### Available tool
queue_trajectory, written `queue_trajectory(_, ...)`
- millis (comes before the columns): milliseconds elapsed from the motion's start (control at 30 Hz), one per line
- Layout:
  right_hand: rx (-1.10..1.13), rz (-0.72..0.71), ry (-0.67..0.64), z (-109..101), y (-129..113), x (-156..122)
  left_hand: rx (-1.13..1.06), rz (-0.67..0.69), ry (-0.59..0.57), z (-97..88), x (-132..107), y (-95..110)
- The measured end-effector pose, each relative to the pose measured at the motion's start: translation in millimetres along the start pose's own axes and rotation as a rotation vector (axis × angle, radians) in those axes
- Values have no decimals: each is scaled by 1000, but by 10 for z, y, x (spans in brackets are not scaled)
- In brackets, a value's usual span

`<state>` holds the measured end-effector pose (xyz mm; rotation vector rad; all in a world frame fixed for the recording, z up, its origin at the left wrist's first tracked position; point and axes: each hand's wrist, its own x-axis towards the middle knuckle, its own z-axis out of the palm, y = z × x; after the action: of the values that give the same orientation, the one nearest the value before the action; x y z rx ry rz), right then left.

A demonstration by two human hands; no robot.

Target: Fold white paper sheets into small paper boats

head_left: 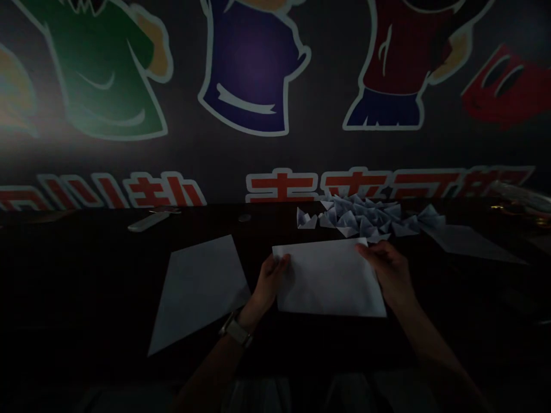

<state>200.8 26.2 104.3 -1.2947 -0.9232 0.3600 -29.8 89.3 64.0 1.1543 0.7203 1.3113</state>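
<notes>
A rectangular sheet of white paper (329, 279) lies flat on the dark table in front of me. My left hand (269, 284) grips its left edge, and my right hand (387, 272) holds its upper right corner area. A pale wristwatch (236, 330) sits on my left wrist. Beyond the sheet, a heap of small folded paper boats (357, 217) touches nothing I hold. A second white sheet (196, 292) lies tilted to the left of my left hand, and a third sheet (469, 244) lies to the right, under the heap's edge.
A white remote control (148, 222) and a small grey disc (244, 218) lie near the table's far edge. A crumpled clear plastic bag (520, 195) sits at the far right. Behind the table rises a wall printed with cartoon figures and red characters.
</notes>
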Motion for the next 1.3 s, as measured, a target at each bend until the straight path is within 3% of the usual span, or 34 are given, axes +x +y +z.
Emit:
queue_trajectory(367,108,31,-33,6,26,2,6,19,23,20,6,7)
queue_trajectory(667,85,-24,-21,-7,41,-11,64,78,8,5,-8,-8)
queue_trajectory(833,4,-126,-44,-12,223,48,131,89,29,-18,33,-40)
queue_trajectory(967,-218,-234,-252,63,573,191,255,96,59,-111,177,-141)
queue_trajectory(1067,-282,-271,-436,177,879,292,508,140,111,-192,291,-254)
queue_trajectory(1167,-407,-297,-549,278,1117,334,749,176,139,-254,346,-394)
queue_trajectory(1300,-620,-352,-647,313,1270,311,848,183,87,-304,323,-556)
